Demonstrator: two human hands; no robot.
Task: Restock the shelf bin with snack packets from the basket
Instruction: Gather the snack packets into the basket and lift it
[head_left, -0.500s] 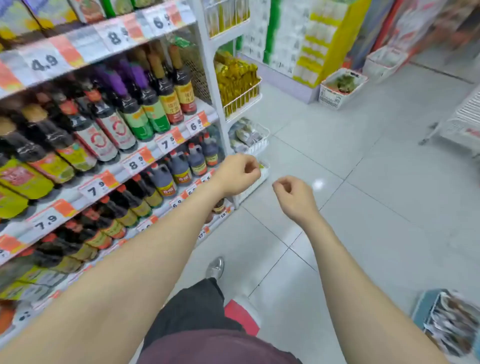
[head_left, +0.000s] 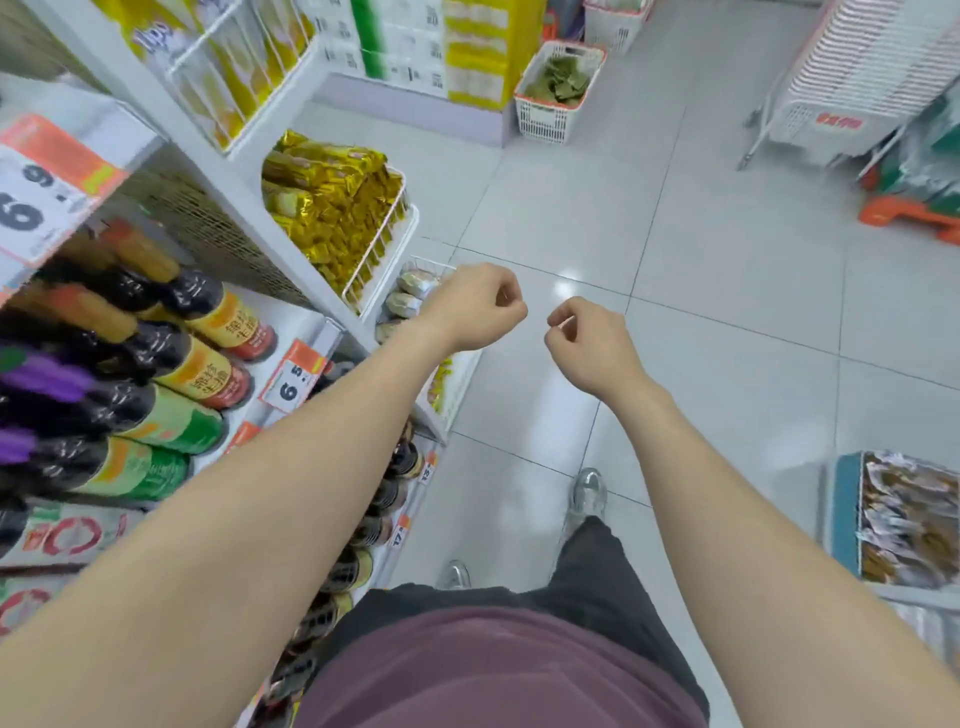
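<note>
Both arms are reaching forward over glossy grey floor tiles (head_left: 701, 249). The left hand (head_left: 475, 309) is sitting in a loose fist, fingers curled in and gripping nothing. The right hand (head_left: 592, 345) is doing the same, curled and empty.

The basket (head_left: 844, 519) is sitting on the floor at lower right, beside the right forearm and well apart from both hands. It is rectangular teal plastic, cut off by the frame edge, with its long side running away from the person. The snack packets (head_left: 904, 525) are lying flat inside it, overlapping, in crinkly clear-and-brown film. They are too blurred to tell which way each one points.

The white wire bin (head_left: 431, 262) at the shelf end is sitting just under the left hand, holding rounded silvery packs (head_left: 415, 283). The upper bin (head_left: 387, 228) is holding shiny gold foil packets (head_left: 332, 208).
</note>
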